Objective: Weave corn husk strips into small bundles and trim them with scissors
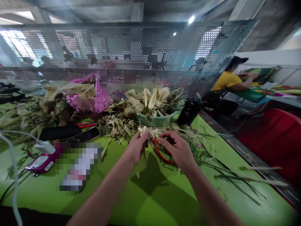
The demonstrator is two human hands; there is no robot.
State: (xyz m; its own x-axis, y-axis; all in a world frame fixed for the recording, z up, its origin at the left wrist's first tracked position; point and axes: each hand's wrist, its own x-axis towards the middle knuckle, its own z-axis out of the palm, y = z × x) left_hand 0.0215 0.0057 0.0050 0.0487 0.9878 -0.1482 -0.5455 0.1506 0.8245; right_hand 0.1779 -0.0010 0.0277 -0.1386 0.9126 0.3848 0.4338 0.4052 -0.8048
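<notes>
My left hand (137, 145) is pinched on a small bunch of pale lily-like flower buds (146, 130) held just above the green table (150, 191). My right hand (176, 148) is closed beside it, its fingers touching the same buds, and a red-handled tool (160, 153), probably scissors, loops under its palm. The blades are hidden. Straight behind the hands stands a green basket (157, 120) heaped with more pale buds (154, 97).
Piles of dried stems and leaves (28, 110) cover the back left, with a pink plastic bag (94, 97). Phones (83, 135) and a white charger cable (14, 163) lie left. Loose green stems (235, 179) trail right. A perforated metal screen (131, 53) stands behind; a person in yellow (229, 80) sits beyond.
</notes>
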